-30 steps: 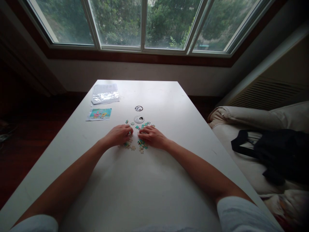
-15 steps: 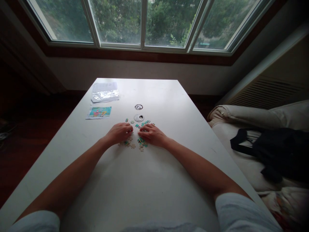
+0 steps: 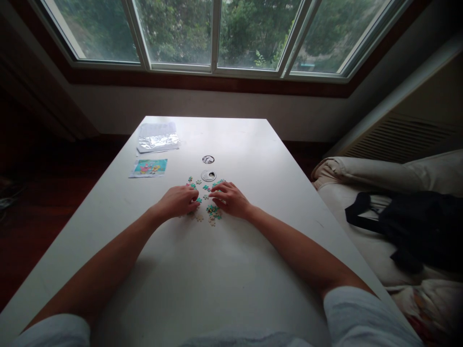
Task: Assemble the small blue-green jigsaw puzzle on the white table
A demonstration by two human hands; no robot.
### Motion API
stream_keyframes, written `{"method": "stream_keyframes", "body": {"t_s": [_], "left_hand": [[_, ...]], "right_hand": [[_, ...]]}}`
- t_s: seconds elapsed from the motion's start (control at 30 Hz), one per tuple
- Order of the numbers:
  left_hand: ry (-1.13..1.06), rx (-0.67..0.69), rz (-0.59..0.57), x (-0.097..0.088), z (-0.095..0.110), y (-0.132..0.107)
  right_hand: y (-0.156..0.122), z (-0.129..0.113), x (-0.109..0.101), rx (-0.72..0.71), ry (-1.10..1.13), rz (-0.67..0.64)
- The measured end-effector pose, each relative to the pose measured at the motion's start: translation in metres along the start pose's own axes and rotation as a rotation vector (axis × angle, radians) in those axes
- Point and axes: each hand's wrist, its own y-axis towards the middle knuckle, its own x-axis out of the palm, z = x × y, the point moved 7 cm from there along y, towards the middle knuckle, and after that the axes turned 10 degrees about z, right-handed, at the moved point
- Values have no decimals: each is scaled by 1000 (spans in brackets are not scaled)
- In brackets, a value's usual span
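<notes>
Loose jigsaw puzzle pieces (image 3: 213,210), some teal and patterned, others pale side up, lie scattered on the white table (image 3: 217,270). My left hand (image 3: 178,200) is over the left part of them, thumb and fingers parted. A teal piece (image 3: 198,200) shows by its fingertips; the palm hides others. Across a narrow gap, my right hand (image 3: 231,199) hovers over the right-hand pieces with its fingers spread, holding nothing visible. A small pale piece (image 3: 206,196) lies between the hands.
Beyond the pieces are two round grey-and-black discs, a nearer one (image 3: 208,176) and a farther one (image 3: 208,159). A colourful cartoon picture sheet (image 3: 149,167) lies at left, with a shiny clear plastic packet (image 3: 158,137) behind it. A dark bag (image 3: 415,226) rests on the sofa.
My left thumb and fingers have moved apart, and a teal piece now shows beside them. My right hand has lifted slightly and its fingers have spread, uncovering a small pale piece.
</notes>
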Motion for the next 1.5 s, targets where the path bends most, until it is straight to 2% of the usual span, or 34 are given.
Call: {"method": "stream_keyframes", "body": {"t_s": [0.13, 0.43, 0.7, 1.0, 1.17, 1.27, 1.37, 1.5], "left_hand": [[-4, 24, -49, 2, 6, -4], [-9, 28, -46, 3, 7, -2], [3, 66, 0, 2, 11, 2], [-75, 80, -79, 1, 16, -3], [-71, 119, -131, -4, 18, -9], [-61, 116, -158, -6, 19, -13], [-48, 120, -192, -4, 21, -16], [-63, 127, -203, -3, 23, -16]], "right_hand": [[2, -7, -1, -49, 30, -71], [0, -11, -12, -138, 52, -269], [0, -12, -10, -122, 18, -290], [-1, -15, -12, -123, 52, -320], [1, -16, -11, -110, 109, -282], [2, -8, -11, -71, 134, -219], [2, 12, -16, 11, 77, -90], [-5, 51, -30, 192, -119, 101]]}}
